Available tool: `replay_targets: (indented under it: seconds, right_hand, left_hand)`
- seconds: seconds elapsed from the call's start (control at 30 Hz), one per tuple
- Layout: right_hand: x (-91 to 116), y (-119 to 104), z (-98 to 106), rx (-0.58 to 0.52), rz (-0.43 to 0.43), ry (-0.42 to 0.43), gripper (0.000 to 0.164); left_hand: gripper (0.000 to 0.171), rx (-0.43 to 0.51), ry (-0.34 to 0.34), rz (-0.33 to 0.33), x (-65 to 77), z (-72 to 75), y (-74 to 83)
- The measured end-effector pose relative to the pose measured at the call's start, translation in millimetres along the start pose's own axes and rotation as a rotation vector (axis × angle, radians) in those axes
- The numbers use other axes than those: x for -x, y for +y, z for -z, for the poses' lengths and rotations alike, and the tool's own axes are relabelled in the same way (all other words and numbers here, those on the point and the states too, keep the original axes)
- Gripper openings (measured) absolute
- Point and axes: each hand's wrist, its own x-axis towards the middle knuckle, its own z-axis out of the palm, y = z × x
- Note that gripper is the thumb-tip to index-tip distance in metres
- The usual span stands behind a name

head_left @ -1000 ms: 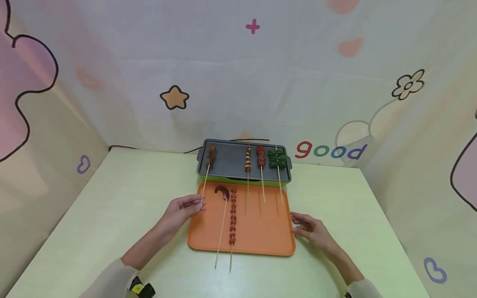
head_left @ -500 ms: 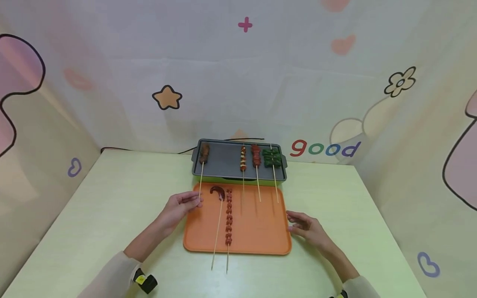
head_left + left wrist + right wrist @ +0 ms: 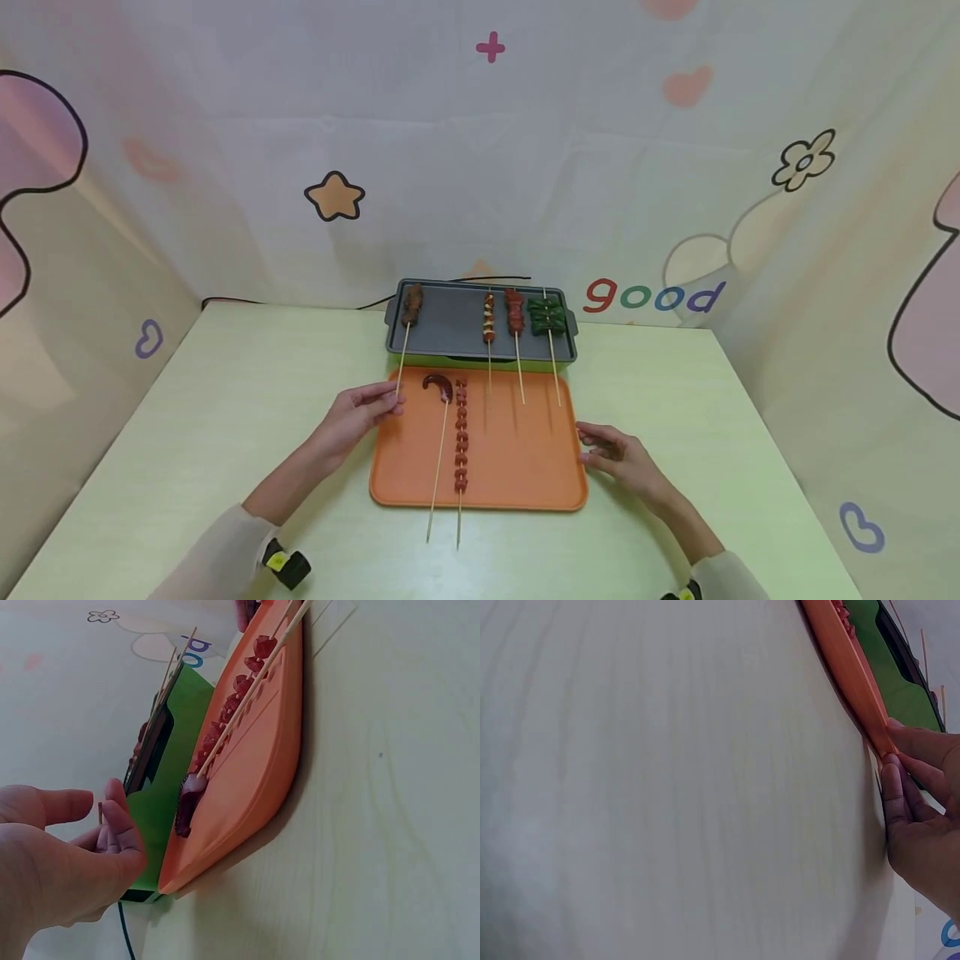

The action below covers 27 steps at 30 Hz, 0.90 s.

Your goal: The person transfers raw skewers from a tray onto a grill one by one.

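Observation:
My left hand (image 3: 367,408) pinches the lower end of a brown meat skewer (image 3: 412,305), which lies at the left end of the grey grill pan (image 3: 453,321). In the left wrist view the stick's end (image 3: 100,813) shows between thumb and fingers. Just in front of the grill, an orange tray (image 3: 525,467) carries a dark curled skewer like an octopus tentacle (image 3: 441,385) and a long skewer of small red pieces (image 3: 461,437). Their sticks overhang the tray's near edge. My right hand (image 3: 626,462) holds the tray's right edge, thumb and fingers around the rim (image 3: 885,739).
On the grill's right half lie a thin red-and-white skewer (image 3: 489,317), a red meat skewer (image 3: 514,312) and a green leafy skewer (image 3: 547,317), sticks toward me. A black cable (image 3: 375,303) runs behind the grill. A patterned curtain (image 3: 450,167) borders the table.
The brown meat skewer has shifted slightly left on the grill with my left hand. The head view has turned a little. My right hand stays at the tray's edge.

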Motion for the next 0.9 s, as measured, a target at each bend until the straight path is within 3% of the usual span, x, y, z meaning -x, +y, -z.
replay_targets:
  seconds: [0.17,0.37,0.6,0.9]
  right_hand:
    - [0,0,0,-0.010,-0.002,-0.008,0.055]
    - [0,0,-2,-0.010,-0.007,-0.015,0.055]
    - [0,-2,0,-0.011,-0.007,-0.013,0.056]
    - [2,-1,0,-0.002,0.010,-0.006,0.055]
  left_hand:
    - [0.052,-0.070,-0.087,-0.002,14.4,2.6,-6.1]
    - [0.053,-0.135,-0.202,0.002,43.6,1.9,-17.1]
    - [0.050,-0.109,-0.324,0.029,68.7,-7.3,-31.2]
    - [0.041,-0.063,-0.426,0.065,82.3,-19.5,-51.5]
